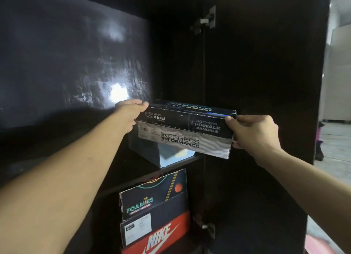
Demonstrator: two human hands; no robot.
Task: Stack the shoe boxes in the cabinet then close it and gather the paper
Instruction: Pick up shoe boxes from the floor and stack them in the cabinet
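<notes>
**Both hands hold Skechers box at cabinet shelf**

Head view: dark cabinet [247, 73], door open, hinges visible on the right side panel. Left hand [131, 115] grips the left end of the Skechers shoe box [185, 129], thumb on top of the lid edge, fingers hidden behind the box. Right hand [254, 132] grips the right end, thumb on the lid's upper corner, fingers curled under the side. Box is held level, black lid over a grey-white patterned base, front face toward the camera. It sits at upper shelf height, directly above a grey box [150, 153] on the shelf [182, 161]; cannot tell if the two touch. On the level below, a Foamies box [152, 198] stands tilted, leaning on a stack with a dark labelled box [159, 227] and a red Nike box [161, 240] at the bottom. Light floor [334, 139] visible at far right past the cabinet side.
</notes>
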